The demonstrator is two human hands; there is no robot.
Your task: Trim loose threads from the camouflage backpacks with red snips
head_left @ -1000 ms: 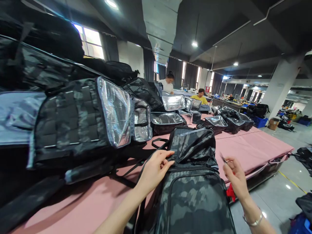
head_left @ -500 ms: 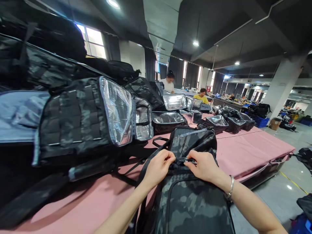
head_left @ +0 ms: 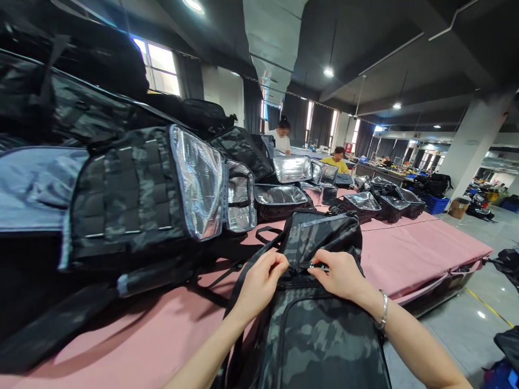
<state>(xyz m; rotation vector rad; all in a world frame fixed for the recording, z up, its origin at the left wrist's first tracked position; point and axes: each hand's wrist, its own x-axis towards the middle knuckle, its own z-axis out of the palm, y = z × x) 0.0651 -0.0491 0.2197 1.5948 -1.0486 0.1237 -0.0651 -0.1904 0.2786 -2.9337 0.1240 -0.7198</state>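
The right hand (head_left: 340, 275), out to the side a second ago, now pinches the zipper pull (head_left: 317, 265) beside the left hand (head_left: 259, 281), which grips the camouflage backpack (head_left: 320, 335) on the pink table (head_left: 405, 243); the zip is engaged.

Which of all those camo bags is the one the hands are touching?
The closest camo backpack, at the pink table's near edge. The left hand and right hand pinch its top; the other bags lie untouched farther back.
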